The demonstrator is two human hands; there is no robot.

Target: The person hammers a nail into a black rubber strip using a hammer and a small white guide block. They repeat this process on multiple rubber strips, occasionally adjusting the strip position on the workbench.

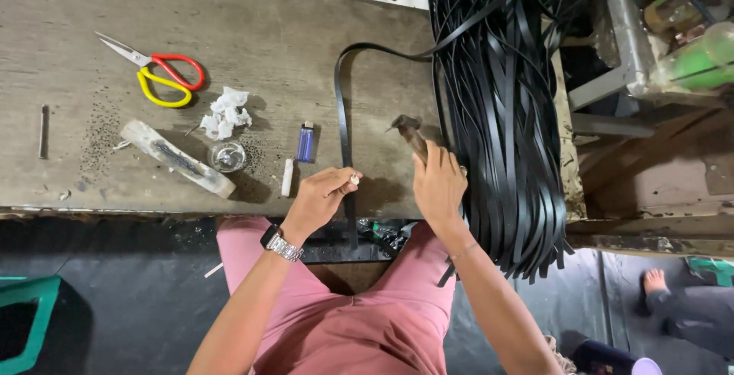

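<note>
Our left hand (325,195) pinches a small pale piece against the black strap (342,126), which runs lengthwise away from the worktop's (252,31) near edge; our right hand (437,184) grips a hammer (409,132) just beside it.

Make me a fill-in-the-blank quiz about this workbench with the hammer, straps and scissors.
1. The right hand grips a small ____ by its wooden handle.
2. The scissors have one red handle and one ____ handle.
3. The lighter on the bench is ____ in colour.
4. The left hand pinches a small white piece over a ____ strap.

Missing words: hammer; yellow; blue; black
</note>
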